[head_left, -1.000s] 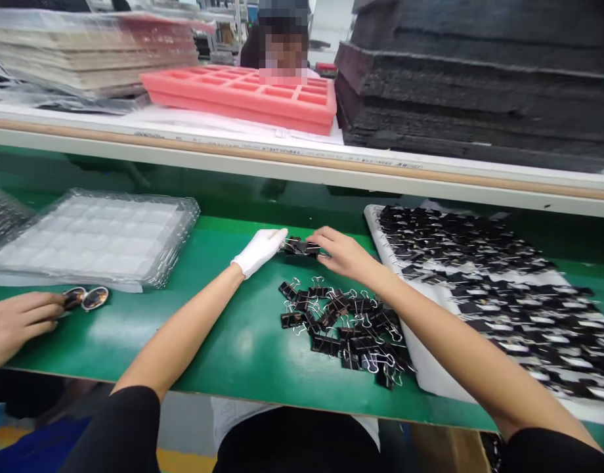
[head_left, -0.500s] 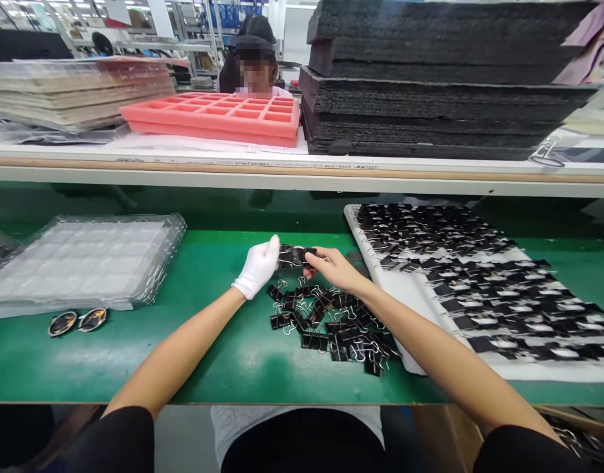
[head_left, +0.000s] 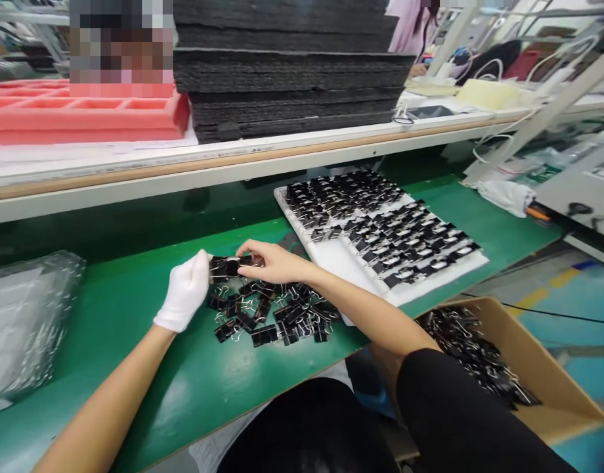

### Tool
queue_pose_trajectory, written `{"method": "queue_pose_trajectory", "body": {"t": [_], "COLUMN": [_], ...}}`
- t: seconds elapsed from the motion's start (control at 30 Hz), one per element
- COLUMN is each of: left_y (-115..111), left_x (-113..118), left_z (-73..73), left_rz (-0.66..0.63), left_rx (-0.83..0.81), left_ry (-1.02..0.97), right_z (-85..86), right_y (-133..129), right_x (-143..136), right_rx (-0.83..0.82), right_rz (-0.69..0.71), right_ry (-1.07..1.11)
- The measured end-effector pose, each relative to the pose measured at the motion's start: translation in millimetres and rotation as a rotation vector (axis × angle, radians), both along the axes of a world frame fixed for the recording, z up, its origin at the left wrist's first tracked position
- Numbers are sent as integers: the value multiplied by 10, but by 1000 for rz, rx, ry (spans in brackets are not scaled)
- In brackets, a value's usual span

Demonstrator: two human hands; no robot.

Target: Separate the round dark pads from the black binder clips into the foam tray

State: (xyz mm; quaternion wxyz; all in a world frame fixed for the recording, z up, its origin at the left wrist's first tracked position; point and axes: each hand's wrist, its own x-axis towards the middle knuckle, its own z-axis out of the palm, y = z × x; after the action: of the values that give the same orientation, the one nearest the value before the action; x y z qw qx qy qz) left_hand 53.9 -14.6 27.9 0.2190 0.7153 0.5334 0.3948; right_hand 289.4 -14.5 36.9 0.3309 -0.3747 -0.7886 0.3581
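The view swings right, bringing more of a cardboard box point(head_left: 538, 345) of clips into sight, right of the loose pile point(head_left: 265, 336). Just beyond that pile, the gloved left hand point(head_left: 186, 292) and bare right hand point(head_left: 277, 263) still grip black binder clips point(head_left: 228, 267) between them (so the piece seems unfinished). On the green counter point(head_left: 125, 295), clear trays point(head_left: 60, 315) lie left of the pile, a white tray point(head_left: 334, 255) to its right; behind, a shelf point(head_left: 134, 180) bears black foam point(head_left: 292, 85).

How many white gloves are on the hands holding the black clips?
1, on the left hand: the white glove. The right hand, also on the black clips, is bare. None is hidden there.
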Motion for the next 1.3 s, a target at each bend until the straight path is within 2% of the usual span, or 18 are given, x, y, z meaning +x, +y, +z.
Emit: {"method": "queue_pose_trajectory", "body": {"t": [0.07,0.13,0.23,0.33,0.43,0.53,0.6,0.87,1.03,1.2,1.3], "left_y": [32,93,218,326,377,366,337,281,283,275,284], "left_x": [4,-21,-100,-167,-185,-175,-162,-129,-126,-123,-132], "left_z": [-59,-130,-226,-284,-303,-290,-267,-191,-202,-211,-223], "left_rz": [-110,-172,-145,-96,-94,-102,-90,-89,-90,-98,-96], "left_rx": [-46,-42,-16,-54,-77,-76,-75,-107,-104,-106,-104], "left_ry": [-65,-114,-108,-94,-54,24,59,166,177,197,195], "right_z": [95,196,268,183,1,-144,-182,-155,-203,-193,-228], "right_y": [-98,-191,-250,-215,-166,-146,-154,-227,-213,-220,-214], "right_x": [183,510,1206,1854,2185,2239,2227,2274,2274,2232,2239], "right_rx": [50,101,208,299,279,285,310,531,524,593,565], "right_rz": [-67,-117,-140,-294,-430,-481,-496,-473,-469,-452,-452], "right_ry": [-63,-104,-161,-337,-533,-644,-693,-773,-778,-767,-785]}}
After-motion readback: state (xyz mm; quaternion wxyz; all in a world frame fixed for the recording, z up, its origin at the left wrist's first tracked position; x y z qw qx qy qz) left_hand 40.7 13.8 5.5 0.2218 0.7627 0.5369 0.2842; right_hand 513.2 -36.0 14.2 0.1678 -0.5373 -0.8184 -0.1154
